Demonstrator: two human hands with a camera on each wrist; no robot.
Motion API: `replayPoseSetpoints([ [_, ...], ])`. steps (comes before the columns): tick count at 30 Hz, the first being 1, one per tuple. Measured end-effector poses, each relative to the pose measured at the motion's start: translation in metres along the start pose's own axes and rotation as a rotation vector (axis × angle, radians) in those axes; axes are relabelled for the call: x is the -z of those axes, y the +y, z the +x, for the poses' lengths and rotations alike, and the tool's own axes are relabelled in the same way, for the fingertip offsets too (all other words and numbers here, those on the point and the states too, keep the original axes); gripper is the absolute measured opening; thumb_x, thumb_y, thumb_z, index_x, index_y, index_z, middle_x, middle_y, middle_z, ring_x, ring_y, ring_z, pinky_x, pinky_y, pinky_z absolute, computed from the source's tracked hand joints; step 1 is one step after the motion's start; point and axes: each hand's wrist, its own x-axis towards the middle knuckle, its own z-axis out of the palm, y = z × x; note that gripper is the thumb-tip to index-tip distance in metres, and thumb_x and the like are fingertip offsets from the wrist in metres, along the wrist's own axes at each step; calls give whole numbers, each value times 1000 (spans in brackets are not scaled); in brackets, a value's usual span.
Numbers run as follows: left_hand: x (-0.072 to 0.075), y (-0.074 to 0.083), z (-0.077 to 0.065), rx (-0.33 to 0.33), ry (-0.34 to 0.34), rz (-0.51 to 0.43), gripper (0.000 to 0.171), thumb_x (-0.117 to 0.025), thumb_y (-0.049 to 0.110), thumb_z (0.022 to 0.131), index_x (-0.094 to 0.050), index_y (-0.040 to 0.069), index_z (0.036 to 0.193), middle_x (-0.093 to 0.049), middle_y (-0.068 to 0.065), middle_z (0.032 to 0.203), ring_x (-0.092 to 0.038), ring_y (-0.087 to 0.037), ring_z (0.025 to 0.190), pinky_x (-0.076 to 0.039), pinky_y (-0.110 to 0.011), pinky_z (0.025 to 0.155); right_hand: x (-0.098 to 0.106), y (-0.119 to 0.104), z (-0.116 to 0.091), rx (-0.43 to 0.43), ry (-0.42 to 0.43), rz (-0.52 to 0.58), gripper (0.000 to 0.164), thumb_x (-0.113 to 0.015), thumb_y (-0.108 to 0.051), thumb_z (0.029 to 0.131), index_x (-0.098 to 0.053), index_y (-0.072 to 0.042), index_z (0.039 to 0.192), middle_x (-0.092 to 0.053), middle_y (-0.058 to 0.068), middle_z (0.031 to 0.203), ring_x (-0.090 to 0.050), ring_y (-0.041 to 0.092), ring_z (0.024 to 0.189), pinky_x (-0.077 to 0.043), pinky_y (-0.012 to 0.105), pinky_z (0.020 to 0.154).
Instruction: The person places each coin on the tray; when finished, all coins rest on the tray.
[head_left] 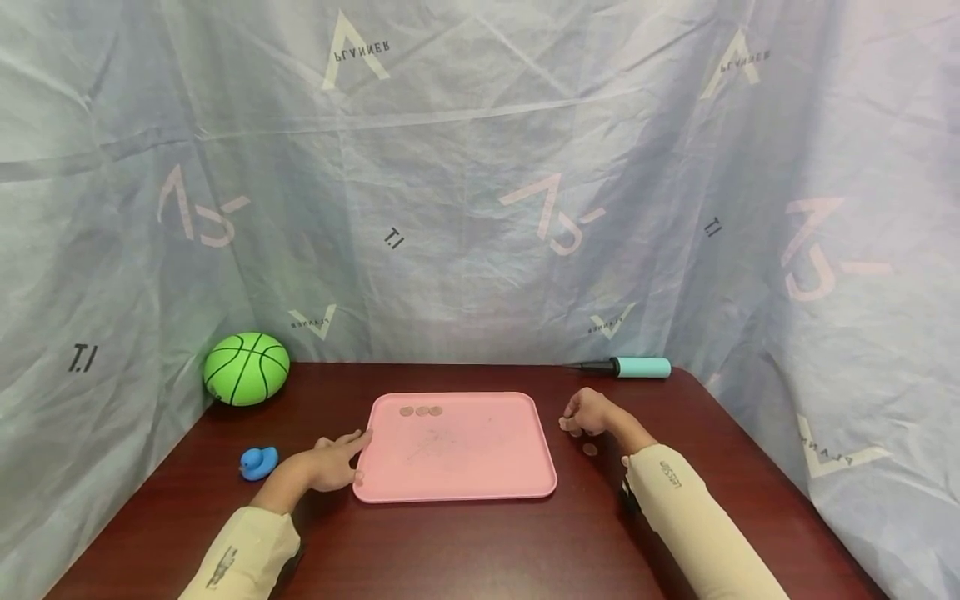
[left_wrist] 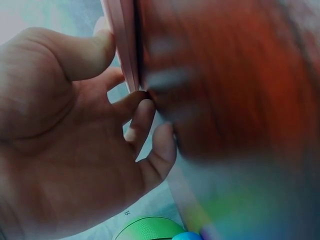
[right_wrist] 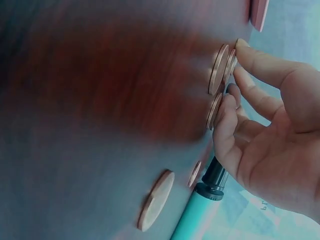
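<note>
A pink tray (head_left: 457,475) lies on the dark wooden table, with several copper-coloured coins (head_left: 422,411) in a row near its back left. My left hand (head_left: 330,465) rests at the tray's left edge, thumb on the rim and fingers spread alongside; the left wrist view shows the thumb against the rim (left_wrist: 125,45). To the tray's right, my right hand (head_left: 590,410) reaches down over loose coins. Its thumb and a finger meet the edge of one coin (right_wrist: 230,66) close over the table, and other coins (right_wrist: 213,111) lie beside the fingertips.
A blue rubber duck (head_left: 258,463) sits left of my left hand, with a green basketball (head_left: 247,369) behind it. At the back right lies a turquoise hand pump (head_left: 641,367). Another coin (head_left: 590,450) lies nearer me than the right hand. Grey curtains (head_left: 465,275) enclose the table.
</note>
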Motion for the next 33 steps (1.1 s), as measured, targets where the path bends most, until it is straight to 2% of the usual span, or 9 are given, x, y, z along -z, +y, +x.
replayPoseSetpoints([
  [5, -1, -1, 1, -1, 3, 4, 74, -65, 20, 91, -31, 6, 155, -27, -26, 157, -34, -45, 122, -28, -62, 102, -2, 1, 1, 41, 14, 16, 17, -78, -8, 83, -63, -2, 91, -60, 2, 62, -56, 13, 57, -46, 27, 50],
  [8, -2, -2, 2, -6, 1, -6, 74, -65, 21, 91, -32, 6, 155, -27, -26, 157, -34, -44, 121, -28, -62, 102, -3, 1, 0, 49, 28, 23, 24, -78, -5, 81, -61, 0, 97, -61, 4, 72, -58, 15, 61, -46, 29, 49],
  [12, -3, -2, 2, -4, -6, -5, 74, -66, 22, 91, -31, 8, 155, -27, -24, 158, -34, -43, 122, -28, -60, 102, -3, -1, -2, 53, 28, 16, 31, -75, -5, 82, -60, 4, 109, -62, 8, 86, -58, 18, 66, -48, 31, 51],
  [15, -1, 1, 0, -4, -15, 6, 74, -64, 24, 92, -30, 8, 156, -26, -25, 158, -33, -43, 123, -27, -59, 103, -2, -2, -2, 63, 18, 12, 31, -71, -6, 84, -61, 5, 111, -65, 7, 87, -58, 17, 64, -48, 31, 51],
  [20, 3, 4, -3, -26, -22, 11, 74, -63, 29, 94, -29, 8, 156, -24, -28, 157, -32, -45, 122, -28, -61, 102, 0, -3, -3, 74, -2, 15, 24, -69, -8, 87, -65, 3, 107, -65, 4, 74, -58, 15, 60, -48, 29, 52],
  [23, 1, 1, -1, -14, -22, 15, 75, -64, 27, 93, -29, 9, 157, -24, -25, 159, -33, -44, 123, -28, -59, 103, 0, -3, -3, 91, -6, 2, 19, -71, -8, 87, -67, 2, 103, -64, 3, 70, -59, 15, 62, -50, 30, 55],
  [28, -3, -3, 5, 1, -2, 6, 74, -64, 21, 91, -31, 8, 156, -26, -24, 158, -33, -43, 123, -28, -60, 103, 0, -3, -3, 103, 3, -32, 15, -73, -9, 86, -69, 0, 97, -66, 2, 70, -62, 15, 65, -52, 32, 56],
  [33, -4, -5, 7, 4, 5, 6, 74, -65, 20, 90, -31, 7, 155, -27, -24, 158, -34, -44, 122, -28, -61, 102, -2, -5, -3, 95, 36, -44, 13, -74, -13, 86, -70, -3, 92, -66, 2, 67, -61, 15, 61, -50, 31, 53],
])
